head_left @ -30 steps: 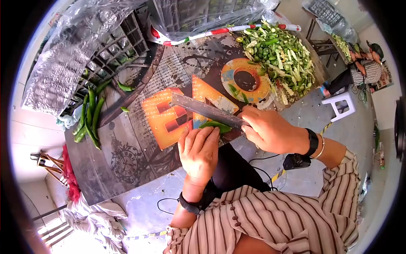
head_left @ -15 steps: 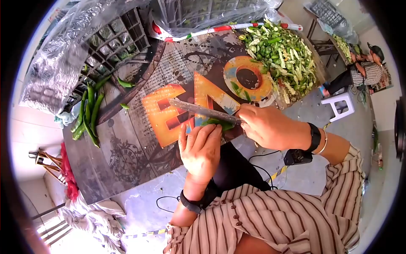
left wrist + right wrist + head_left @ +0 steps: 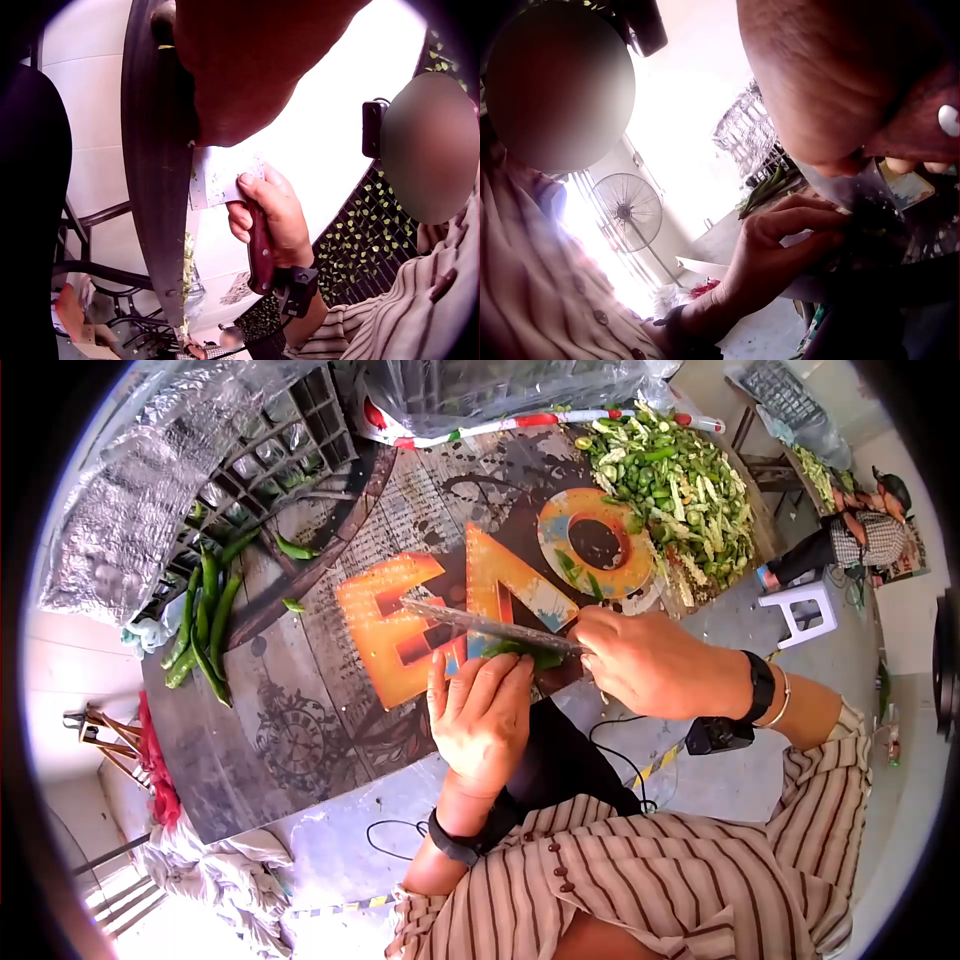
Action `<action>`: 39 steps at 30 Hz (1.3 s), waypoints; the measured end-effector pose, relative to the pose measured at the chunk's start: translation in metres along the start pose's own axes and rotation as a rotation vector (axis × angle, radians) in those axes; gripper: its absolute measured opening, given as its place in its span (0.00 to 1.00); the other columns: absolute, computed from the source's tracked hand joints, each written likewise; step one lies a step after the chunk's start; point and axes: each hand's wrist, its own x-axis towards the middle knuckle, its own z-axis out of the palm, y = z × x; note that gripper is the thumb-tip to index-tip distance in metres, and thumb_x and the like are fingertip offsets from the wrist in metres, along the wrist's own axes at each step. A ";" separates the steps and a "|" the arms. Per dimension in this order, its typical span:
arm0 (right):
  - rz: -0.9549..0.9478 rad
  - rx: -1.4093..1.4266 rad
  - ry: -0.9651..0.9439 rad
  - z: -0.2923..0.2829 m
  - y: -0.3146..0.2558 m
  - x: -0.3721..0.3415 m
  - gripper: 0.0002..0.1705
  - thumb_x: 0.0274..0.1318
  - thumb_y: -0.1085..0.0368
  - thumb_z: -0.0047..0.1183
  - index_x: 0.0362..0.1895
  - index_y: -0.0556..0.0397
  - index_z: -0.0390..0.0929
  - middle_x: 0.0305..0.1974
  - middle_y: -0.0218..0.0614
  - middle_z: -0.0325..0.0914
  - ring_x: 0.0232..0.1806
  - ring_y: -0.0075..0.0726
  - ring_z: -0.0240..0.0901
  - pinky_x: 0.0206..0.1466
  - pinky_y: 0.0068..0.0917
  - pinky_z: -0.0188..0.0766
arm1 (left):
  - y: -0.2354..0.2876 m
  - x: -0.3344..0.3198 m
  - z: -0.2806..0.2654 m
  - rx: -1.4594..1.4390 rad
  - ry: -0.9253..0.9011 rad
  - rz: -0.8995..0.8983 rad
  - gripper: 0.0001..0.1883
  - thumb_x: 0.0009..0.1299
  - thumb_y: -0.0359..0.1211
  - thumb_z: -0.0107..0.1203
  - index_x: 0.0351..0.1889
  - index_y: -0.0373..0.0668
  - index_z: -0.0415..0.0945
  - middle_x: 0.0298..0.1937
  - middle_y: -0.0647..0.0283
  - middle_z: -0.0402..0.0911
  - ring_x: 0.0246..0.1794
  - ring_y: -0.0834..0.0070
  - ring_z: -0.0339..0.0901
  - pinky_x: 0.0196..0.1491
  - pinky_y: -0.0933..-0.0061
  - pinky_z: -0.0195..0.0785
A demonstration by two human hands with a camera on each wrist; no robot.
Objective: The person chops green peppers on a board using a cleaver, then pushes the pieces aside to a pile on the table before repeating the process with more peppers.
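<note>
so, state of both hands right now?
Left hand: closed on a green pepper, holding it under the knife.
Right hand: closed round the knife's handle.

The knife (image 3: 490, 625) has turned so that its blade, broad-faced a second ago, now shows as a narrower strip, and its tip has moved nearer, to below the far arm of the orange letter E (image 3: 362, 608). The green pepper piece (image 3: 540, 656), pale and laid flat earlier, now looks darker and bunched under the left hand (image 3: 482, 720), whose leftmost finger has straightened and spread from the others.
</note>
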 end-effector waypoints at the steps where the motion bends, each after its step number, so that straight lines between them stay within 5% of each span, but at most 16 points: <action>1: 0.011 0.004 -0.011 0.000 -0.001 0.000 0.11 0.56 0.69 0.52 0.38 0.60 0.65 0.36 0.47 0.71 0.34 0.58 0.74 0.33 0.46 0.72 | 0.000 -0.002 0.000 -0.002 -0.006 -0.006 0.10 0.58 0.29 0.65 0.38 0.51 0.85 0.40 0.75 0.81 0.44 0.75 0.77 0.69 0.58 0.56; 18: 0.083 -0.015 -0.054 -0.004 -0.002 0.021 0.09 0.58 0.68 0.50 0.34 0.62 0.66 0.33 0.50 0.74 0.34 0.60 0.75 0.35 0.48 0.71 | 0.001 0.004 -0.001 -0.043 0.007 -0.028 0.08 0.58 0.29 0.65 0.36 0.49 0.85 0.38 0.73 0.82 0.42 0.72 0.78 0.69 0.57 0.57; 27: 0.021 0.006 0.256 0.007 0.016 0.021 0.10 0.60 0.67 0.49 0.36 0.63 0.66 0.33 0.53 0.72 0.36 0.62 0.72 0.39 0.49 0.68 | 0.002 0.004 0.000 -0.052 0.030 -0.029 0.08 0.58 0.29 0.65 0.36 0.49 0.84 0.38 0.74 0.82 0.41 0.73 0.78 0.69 0.57 0.56; 39: 0.068 -0.014 0.053 -0.001 -0.006 -0.001 0.10 0.60 0.67 0.49 0.38 0.62 0.66 0.35 0.50 0.73 0.36 0.61 0.74 0.38 0.48 0.71 | 0.000 0.002 0.002 -0.024 0.032 -0.020 0.08 0.58 0.30 0.65 0.36 0.50 0.84 0.39 0.74 0.82 0.43 0.73 0.78 0.69 0.57 0.56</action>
